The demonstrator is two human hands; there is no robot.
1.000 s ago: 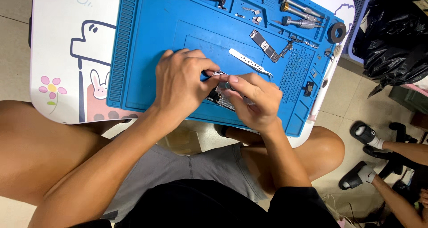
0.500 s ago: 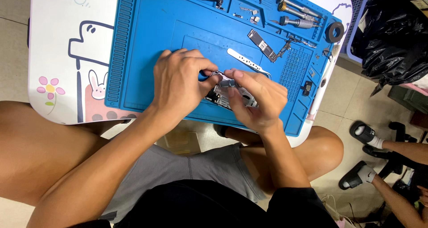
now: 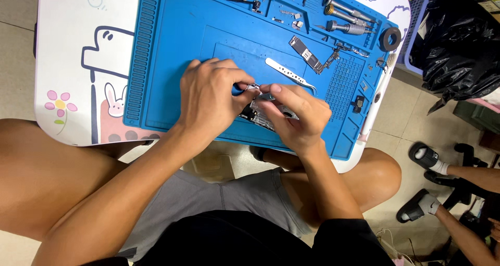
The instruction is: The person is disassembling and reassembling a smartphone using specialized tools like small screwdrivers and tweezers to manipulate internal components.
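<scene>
The hands (image 3: 255,107) hide most of the opened phone (image 3: 263,112).

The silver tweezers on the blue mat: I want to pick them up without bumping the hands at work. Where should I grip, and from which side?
Likely best at the broad rounded end of the tweezers, coming from the far side of the blue mat. They lie flat and slanted, the thin tip pointing toward the right hand, so the blunt end sits farthest from both hands.

A bright blue mat (image 3: 177,42) covers a white desk (image 3: 67,52) printed with a pink flower and rabbit; silver tweezers (image 3: 289,74); the tool tip (image 3: 237,89) looks blue.
</scene>
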